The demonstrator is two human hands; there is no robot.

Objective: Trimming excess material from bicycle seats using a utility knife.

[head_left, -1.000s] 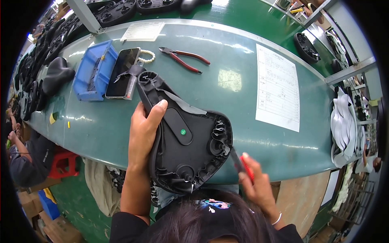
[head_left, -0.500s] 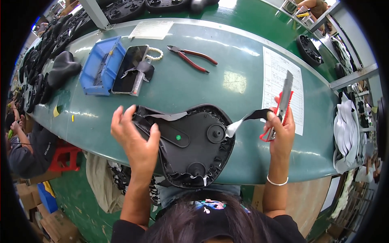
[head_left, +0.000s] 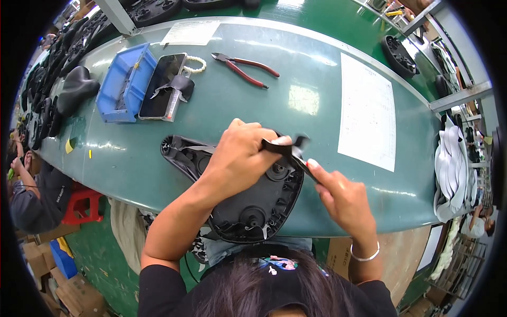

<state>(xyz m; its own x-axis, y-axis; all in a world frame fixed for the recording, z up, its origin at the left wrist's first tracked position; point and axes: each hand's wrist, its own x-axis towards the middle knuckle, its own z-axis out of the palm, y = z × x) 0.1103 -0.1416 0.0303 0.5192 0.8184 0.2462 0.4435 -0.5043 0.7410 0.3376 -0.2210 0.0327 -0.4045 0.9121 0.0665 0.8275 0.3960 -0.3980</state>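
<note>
There are two hands, one black seat shell (head_left: 253,196), one black strip (head_left: 280,148) and one slim dark tool (head_left: 307,170). On the table (head_left: 318,129) I count also one blue bin (head_left: 117,115), one phone (head_left: 155,107), one pair of pliers (head_left: 241,61) with red handles, one loop of pale beads (head_left: 204,66) and two paper sheets (head_left: 368,113).

The shell lies at the near edge of the table, with the hollow side up, below the left hand (head_left: 236,154). It has the form of a pear: the narrow end is to the left, the broad end to the right. At the broad part two round bosses are visible; along the rim the material makes small folds.

The left fingers are pinched together on the strip, whose free end is blurred. The right hand (head_left: 343,203) has its fingers closed around the tool, mostly hidden, which meets the strip.
</note>
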